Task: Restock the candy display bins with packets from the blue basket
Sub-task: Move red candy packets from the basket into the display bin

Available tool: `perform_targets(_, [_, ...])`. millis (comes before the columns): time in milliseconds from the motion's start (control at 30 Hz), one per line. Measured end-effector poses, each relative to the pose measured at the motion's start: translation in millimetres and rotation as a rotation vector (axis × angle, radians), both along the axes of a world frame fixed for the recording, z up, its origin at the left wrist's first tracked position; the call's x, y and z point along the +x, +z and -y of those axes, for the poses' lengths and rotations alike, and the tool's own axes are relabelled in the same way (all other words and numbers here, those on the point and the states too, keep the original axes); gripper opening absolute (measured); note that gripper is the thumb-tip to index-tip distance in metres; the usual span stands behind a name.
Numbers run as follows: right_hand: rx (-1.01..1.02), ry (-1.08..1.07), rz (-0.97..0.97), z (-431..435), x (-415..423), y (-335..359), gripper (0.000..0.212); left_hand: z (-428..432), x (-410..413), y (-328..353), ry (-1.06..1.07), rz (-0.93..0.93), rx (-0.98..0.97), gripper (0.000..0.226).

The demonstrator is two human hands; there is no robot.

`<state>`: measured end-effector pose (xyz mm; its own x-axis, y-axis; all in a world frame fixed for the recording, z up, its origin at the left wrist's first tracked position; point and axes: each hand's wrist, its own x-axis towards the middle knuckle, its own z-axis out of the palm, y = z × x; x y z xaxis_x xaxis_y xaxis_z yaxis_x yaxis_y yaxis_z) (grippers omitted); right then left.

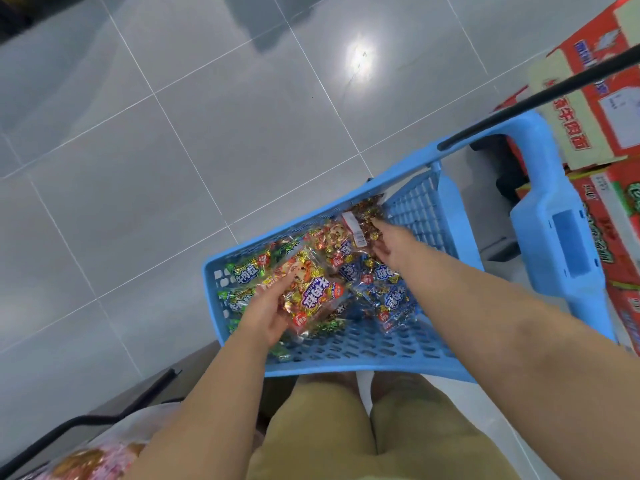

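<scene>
The blue basket [363, 367] stands on the floor in front of my legs, holding several candy packets. My left hand [265, 313] grips a red and gold packet [308, 292] at its lower left edge, just above the others. My right hand [389, 242] reaches into the far corner, fingers spread on a brown candy packet [367, 220] with a white label. Blue packets [384, 292] lie between the hands and green ones [242, 271] at the left wall. Whether the right fingers curl round the packet is hidden.
Red and white cardboard boxes [595, 109] are stacked at the right beside the basket's tall blue handle frame [554, 216] and its black bar [540, 95]. Grey tiled floor [173, 150] spreads to the left and ahead. A display edge with wrapped goods [86, 459] sits bottom left.
</scene>
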<state>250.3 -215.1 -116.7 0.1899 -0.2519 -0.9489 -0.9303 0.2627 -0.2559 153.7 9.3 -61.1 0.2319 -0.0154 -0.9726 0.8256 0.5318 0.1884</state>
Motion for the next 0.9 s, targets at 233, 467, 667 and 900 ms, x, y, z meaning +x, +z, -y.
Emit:
perform_targets(233, [-0.017, 0.221, -0.141, -3.5, 4.6, -25.5, 0.054, -9.0, -5.1, -9.7, -0.092, -0.026, 0.016, 0.054])
perform_targets(467, [0.018, -0.234, 0.053, -13.0, -8.6, -16.6, 0.024, -8.6, -15.5, -8.6, 0.034, 0.039, 0.067, 0.04])
perform_targets(667, [0.134, -0.187, 0.125, -13.3, -27.1, 26.9, 0.01, -0.6, -18.5, 5.0, 0.092, 0.081, 0.135, 0.04])
perform_targets(900, [0.352, 0.113, 0.241, 10.4, -58.7, 79.9, 0.014, 11.2, -44.8, 41.1, 0.175, 0.167, 0.277, 0.035])
